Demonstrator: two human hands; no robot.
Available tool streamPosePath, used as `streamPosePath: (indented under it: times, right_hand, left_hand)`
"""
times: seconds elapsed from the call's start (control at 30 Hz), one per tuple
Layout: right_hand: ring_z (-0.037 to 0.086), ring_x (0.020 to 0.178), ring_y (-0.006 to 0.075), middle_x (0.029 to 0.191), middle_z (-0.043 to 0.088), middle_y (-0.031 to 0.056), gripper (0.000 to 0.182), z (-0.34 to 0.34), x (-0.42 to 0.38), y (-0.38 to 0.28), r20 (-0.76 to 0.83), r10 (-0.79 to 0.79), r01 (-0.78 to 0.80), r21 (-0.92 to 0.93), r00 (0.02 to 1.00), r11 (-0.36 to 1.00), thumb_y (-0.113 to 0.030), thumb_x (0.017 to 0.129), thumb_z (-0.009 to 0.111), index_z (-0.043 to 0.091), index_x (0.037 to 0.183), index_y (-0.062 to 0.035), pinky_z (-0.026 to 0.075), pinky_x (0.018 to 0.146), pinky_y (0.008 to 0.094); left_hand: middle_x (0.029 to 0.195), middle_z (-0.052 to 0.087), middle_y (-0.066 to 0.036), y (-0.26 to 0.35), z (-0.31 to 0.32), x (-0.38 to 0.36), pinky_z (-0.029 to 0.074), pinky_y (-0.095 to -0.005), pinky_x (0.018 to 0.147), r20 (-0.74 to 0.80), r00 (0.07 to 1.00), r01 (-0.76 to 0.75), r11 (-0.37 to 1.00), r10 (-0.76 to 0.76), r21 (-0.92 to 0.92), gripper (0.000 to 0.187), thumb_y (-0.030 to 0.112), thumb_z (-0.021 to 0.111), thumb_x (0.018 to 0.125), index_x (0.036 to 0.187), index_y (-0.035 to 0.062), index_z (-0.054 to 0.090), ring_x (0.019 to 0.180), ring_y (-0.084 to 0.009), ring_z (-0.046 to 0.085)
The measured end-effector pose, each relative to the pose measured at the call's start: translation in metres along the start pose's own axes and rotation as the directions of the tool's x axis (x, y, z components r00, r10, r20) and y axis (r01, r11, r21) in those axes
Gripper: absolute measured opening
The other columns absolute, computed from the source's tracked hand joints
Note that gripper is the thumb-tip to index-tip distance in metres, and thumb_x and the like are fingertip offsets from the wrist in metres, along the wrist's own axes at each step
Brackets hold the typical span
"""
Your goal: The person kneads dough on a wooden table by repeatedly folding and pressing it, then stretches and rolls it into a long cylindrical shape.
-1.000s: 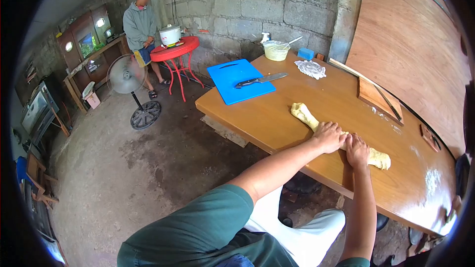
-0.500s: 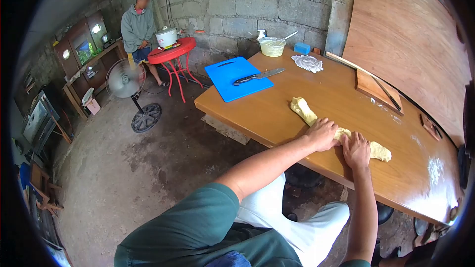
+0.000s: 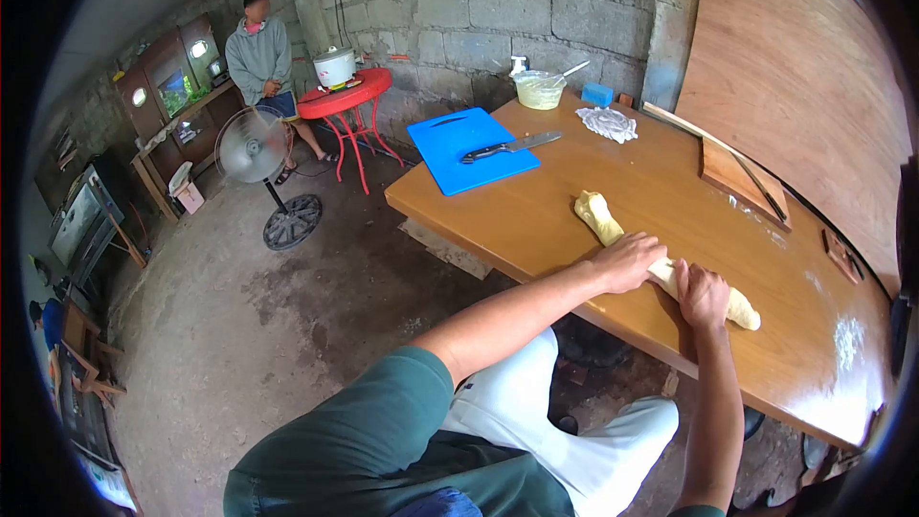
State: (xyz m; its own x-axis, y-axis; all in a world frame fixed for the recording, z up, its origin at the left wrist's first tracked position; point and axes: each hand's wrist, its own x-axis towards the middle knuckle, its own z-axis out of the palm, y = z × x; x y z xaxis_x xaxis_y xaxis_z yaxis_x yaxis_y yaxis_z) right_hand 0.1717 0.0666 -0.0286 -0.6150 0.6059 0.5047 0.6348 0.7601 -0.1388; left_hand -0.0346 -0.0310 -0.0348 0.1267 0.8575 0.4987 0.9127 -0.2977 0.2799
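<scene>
A long roll of pale yellow dough (image 3: pixel 599 218) lies diagonally on the wooden table (image 3: pixel 536 220). Its far-left end and its near-right end stick out past my hands. My left hand (image 3: pixel 630 262) is curled over the middle of the dough, fingers closed round it. Close beside it, my right hand (image 3: pixel 705 295) grips the dough nearer its right end. A short stretch of dough shows between the two hands, while the parts under my palms are hidden.
A knife (image 3: pixel 507 146) rests on a blue cutting board (image 3: pixel 450 168). Behind are a bowl (image 3: pixel 539 94) with a utensil, a crumpled white cloth (image 3: pixel 607 124) and a blue block (image 3: pixel 596 95). A wooden board (image 3: pixel 737 177) lies right. A person (image 3: pixel 260 67) stands beyond the fan (image 3: pixel 253 146).
My right hand has shifted slightly right along the dough, and more dough shows between my hands. The dough there looks smoother and straighter. The whole view has shifted a little.
</scene>
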Motion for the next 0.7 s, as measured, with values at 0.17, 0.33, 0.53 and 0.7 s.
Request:
streamPosePath:
  times: [0.17,0.33,0.53,0.7]
  right_hand:
    - [0.075,0.083,0.0468,0.085,0.076,0.0262,0.049,0.013,0.042,0.013,0.103,0.173,-0.180,0.065,0.979,0.981,-0.049,0.105,0.065,0.079,0.086,-0.0061,0.060,0.080,0.0567]
    - [0.078,0.096,0.0424,0.100,0.081,0.0207,0.042,-0.057,0.110,0.009,0.168,0.134,-0.126,-0.061,0.977,0.990,-0.044,0.105,0.066,0.078,0.103,-0.0037,0.061,0.085,0.0550]
    - [0.072,0.056,0.0281,0.064,0.068,0.0176,0.043,-0.111,0.186,0.024,0.489,0.211,-0.249,0.014,0.847,0.968,-0.031,0.105,0.065,0.069,0.080,0.0035,0.057,0.054,0.0428]
    - [0.053,0.043,0.0206,0.051,0.052,0.0041,0.047,-0.106,0.170,-0.005,0.486,-0.123,-0.294,0.690,0.865,0.662,-0.033,0.104,0.068,0.063,0.072,0.0009,0.045,0.046,0.0343]
  left_hand:
    - [0.141,0.051,-0.018,0.013,0.001,0.014,0.038,-0.0535,0.116,0.016,0.980,0.200,0.979,-0.200,-0.043,0.061,0.029,0.079,0.094,0.142,0.0045,0.051,0.139,-0.0357,0.048]
    - [0.142,0.053,-0.019,0.005,0.012,0.040,0.037,-0.0495,0.121,0.053,0.959,0.273,0.959,-0.277,0.082,0.069,0.044,0.072,0.092,0.145,0.0043,0.051,0.140,-0.0358,0.049]
    - [0.139,0.056,-0.018,-0.014,0.032,0.063,0.038,-0.0513,0.121,0.005,0.973,0.229,0.972,-0.230,0.054,0.062,0.039,0.065,0.092,0.143,0.0062,0.053,0.138,-0.0344,0.052]
    - [0.137,0.059,-0.014,-0.025,0.031,0.081,0.041,-0.0500,0.120,0.037,0.971,0.236,0.972,-0.235,-0.019,0.059,0.038,0.068,0.091,0.140,0.0082,0.055,0.136,-0.0324,0.055]
